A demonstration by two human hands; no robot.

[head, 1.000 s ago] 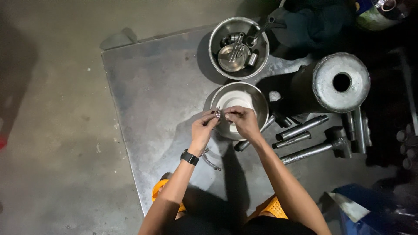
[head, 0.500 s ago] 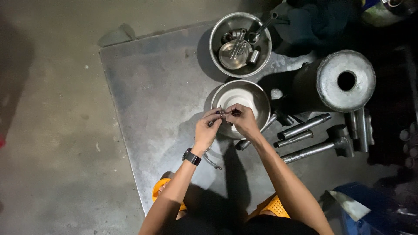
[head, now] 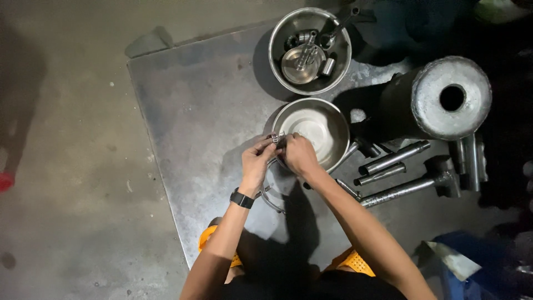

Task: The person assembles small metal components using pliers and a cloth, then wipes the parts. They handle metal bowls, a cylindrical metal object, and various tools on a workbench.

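Head view: both hands meet over the near-left rim of the lower steel bowl (head: 311,133), above the metal plate surface (head: 200,122). The left hand (head: 256,161) and the right hand (head: 300,154) pinch together one small metal part (head: 275,139), which sits just between their fingertips. The grip of each hand is narrow, fingers closed on the part from opposite sides: the left from the left, the right from the right. The part is too small to tell its shape or its long axis with certainty; it seems to lie roughly across, from one hand to the other. Both hands are equally near, since both touch it.

The part is held just at the bowl's rim, not inside it. The upper steel bowl (head: 283,64), further away, holds several metal pieces. To the right of the hands lie steel rods (head: 394,158) and a hammer-like tool (head: 411,186), well apart from the hands, and a heavy cylinder (head: 438,100) with a hole stands beyond them. The left wrist wears a black watch (head: 242,198).
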